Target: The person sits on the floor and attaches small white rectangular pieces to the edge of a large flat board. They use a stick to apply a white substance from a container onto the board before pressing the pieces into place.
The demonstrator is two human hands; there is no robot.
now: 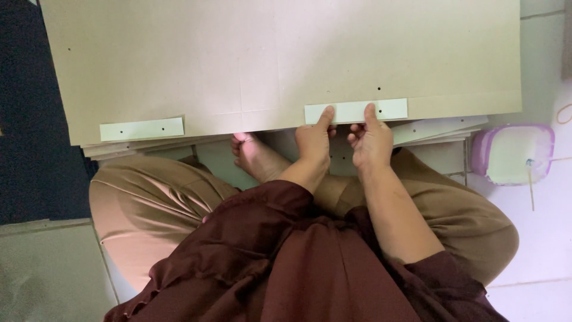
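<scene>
left hand, right hand | fingers curled, thumbs pressing pale paper strip | flat cardboard sheet

Both forearms reach forward side by side. The left hand and right hand lie close together, thumbs stretched forward and pressing down, other fingers apparently curled under.

Seated cross-legged on a tiled floor, a person presses both thumbs, left hand and right hand, onto a pale green paper strip at the edge of a tan cardboard sheet; a purple-rimmed tub sits nearby.
</scene>
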